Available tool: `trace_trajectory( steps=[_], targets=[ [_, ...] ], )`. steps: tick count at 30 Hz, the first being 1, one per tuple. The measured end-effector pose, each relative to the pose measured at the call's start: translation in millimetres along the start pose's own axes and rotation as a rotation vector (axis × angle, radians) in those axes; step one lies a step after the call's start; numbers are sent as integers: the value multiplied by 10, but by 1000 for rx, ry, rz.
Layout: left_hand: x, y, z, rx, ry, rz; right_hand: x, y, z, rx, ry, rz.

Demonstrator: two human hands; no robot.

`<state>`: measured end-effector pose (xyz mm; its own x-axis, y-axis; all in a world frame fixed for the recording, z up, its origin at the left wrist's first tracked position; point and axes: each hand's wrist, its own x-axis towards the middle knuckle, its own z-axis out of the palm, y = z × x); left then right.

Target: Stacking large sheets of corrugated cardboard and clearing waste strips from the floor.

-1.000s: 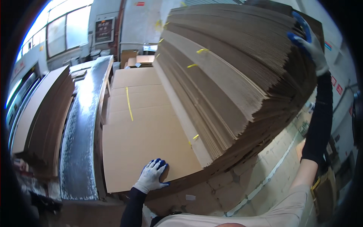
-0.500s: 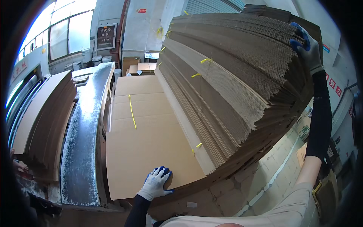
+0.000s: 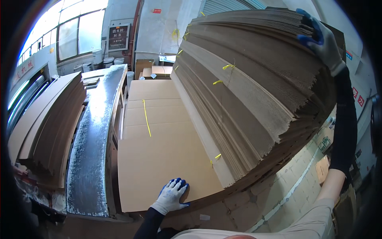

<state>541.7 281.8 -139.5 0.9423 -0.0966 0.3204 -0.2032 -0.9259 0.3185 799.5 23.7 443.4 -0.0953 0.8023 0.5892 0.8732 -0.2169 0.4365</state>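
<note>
My right hand, in a white glove with blue fingertips, grips the upper corner edges of several cardboard sheets on a tall leaning stack. Its fingers lie over the top and its thumb is below, with sheet edges between them. My left hand, gloved the same way, rests flat with fingers stretched on a smooth brown cardboard sheet at the near end of a low pile. Yellow straps tie parts of the stack. Another yellow strap lies across the low pile.
A worn metal-topped table runs along the left side of the low pile. Beyond it stands another cardboard stack beside rollers. Buckets line the back wall. A pale line crosses the floor at right.
The right hand has shifted up and left along the stack's top edge, its thumb and fingers now wider apart around the sheets. The left hand stays on the flat sheet. The view has shifted slightly.
</note>
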Motion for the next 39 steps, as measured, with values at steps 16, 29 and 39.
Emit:
trace_trajectory(
  steps=[16,29,39],
  targets=[
    [-98,-130,145,-102,-7,70,-296,22,-21,-277,41,303],
    [102,79,-413,-237,-210,62,-699,476,-243,-358,50,330],
    [1344,195,-1660,-183,162,462,-877,712,-351,-292,55,223]
  ],
)
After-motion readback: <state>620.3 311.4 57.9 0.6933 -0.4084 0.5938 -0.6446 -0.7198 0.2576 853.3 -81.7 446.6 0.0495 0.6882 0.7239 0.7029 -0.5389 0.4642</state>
